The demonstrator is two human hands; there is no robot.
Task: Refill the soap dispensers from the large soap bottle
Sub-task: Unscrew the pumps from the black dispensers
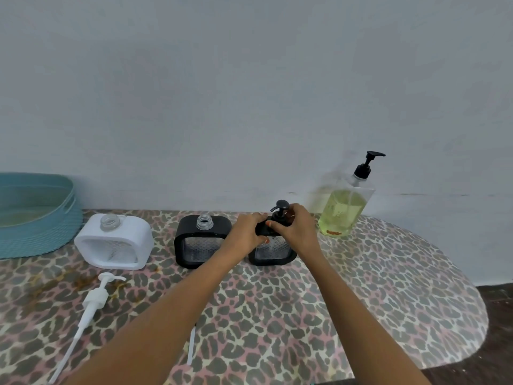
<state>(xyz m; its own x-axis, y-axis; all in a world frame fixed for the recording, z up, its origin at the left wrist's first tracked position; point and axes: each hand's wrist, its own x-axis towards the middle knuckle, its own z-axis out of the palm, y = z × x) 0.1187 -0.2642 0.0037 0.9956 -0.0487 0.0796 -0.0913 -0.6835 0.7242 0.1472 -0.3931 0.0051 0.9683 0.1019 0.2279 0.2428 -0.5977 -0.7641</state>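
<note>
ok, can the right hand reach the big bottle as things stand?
Probably yes: the big bottle stands just beyond the right hand, nothing between them. But its fingers grip the pump, so it must let go first.

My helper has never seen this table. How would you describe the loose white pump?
Start at the teal basket at the far left of the leopard-print table. Beside it stands the white dispenser, neck open; the white pump lies flat in front of that. It alone is white and loose; the black pump on the large soap bottle stands upright.
</note>
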